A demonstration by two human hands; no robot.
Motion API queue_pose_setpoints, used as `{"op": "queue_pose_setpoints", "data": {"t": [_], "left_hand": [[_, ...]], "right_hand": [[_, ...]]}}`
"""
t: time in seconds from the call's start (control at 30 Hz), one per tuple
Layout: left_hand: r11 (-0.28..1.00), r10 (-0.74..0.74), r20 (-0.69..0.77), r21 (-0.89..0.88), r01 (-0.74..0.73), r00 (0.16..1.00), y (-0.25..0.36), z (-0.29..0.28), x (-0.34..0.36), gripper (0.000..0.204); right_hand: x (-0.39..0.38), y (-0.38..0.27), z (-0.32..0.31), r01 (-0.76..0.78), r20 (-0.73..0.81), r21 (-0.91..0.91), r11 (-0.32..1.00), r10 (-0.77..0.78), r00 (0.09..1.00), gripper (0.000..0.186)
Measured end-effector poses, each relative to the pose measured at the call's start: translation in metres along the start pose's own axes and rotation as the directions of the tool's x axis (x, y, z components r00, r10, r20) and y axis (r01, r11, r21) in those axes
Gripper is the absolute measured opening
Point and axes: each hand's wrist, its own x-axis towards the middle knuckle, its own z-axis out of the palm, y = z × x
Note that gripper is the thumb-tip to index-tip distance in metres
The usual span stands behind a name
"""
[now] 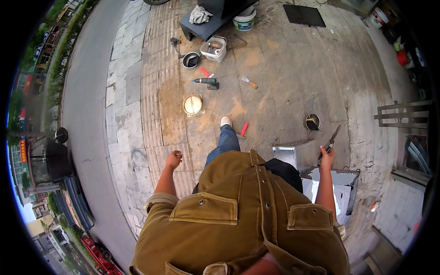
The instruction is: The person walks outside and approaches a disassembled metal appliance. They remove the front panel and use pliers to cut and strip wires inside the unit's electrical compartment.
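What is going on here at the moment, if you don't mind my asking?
A person in a brown jacket is out on a paved area, holding a long, dark tool in the right hand; its exact kind is hard to tell. The left hand is loosely curled and appears empty. On the paving ahead lie a cordless drill and a wooden-handled scraper, with a red-handled tool near the person's shoe.

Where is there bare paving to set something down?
Free: between the wooden-handled scraper and the flat black panel, or the rightmost round bowl. Crowded: around the drill and square bucket, and by the right hand, beside silvery casing.
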Motion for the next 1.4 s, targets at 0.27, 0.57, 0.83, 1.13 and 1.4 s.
{"op": "queue_pose_setpoints", "data": {"t": [0.27, 0.57, 0.83, 1.13, 1.4], "left_hand": [[0.999, 0.008, 0.146, -0.037, -0.002, 0.989, 0.163, 0.009, 0.142, 0.028], [0.904, 0.367, 0.014, 0.231, -0.360, 0.930, 0.498, -0.026, 0.350, 0.030], [0.706, 0.685, 0.109, 0.147, -0.693, 0.720, 0.816, 0.045, 0.380, 0.028], [0.711, 0.699, -0.190, 0.073, -0.700, 0.690, 0.985, 0.010, 0.441, 0.026], [0.653, 0.731, -0.390, 0.162, -0.740, 0.559, 1.135, -0.050, 0.585, 0.025]], "right_hand": [[0.144, -0.035, 0.043, 0.077, -0.167, -0.120, 0.990, -0.097, 0.981, 0.023], [0.266, -0.071, 0.060, 0.071, -0.422, -0.115, 0.991, -0.114, 0.899, 0.023], [0.522, -0.117, 0.082, 0.175, -0.324, -0.243, 0.954, -0.250, 0.912, 0.017], [0.740, -0.410, 0.263, 0.333, 0.131, -0.190, 0.923, -0.313, 0.941, 0.020], [0.792, -0.557, 0.419, 0.301, 0.486, -0.022, 0.953, -0.253, 0.836, 0.029]]}}
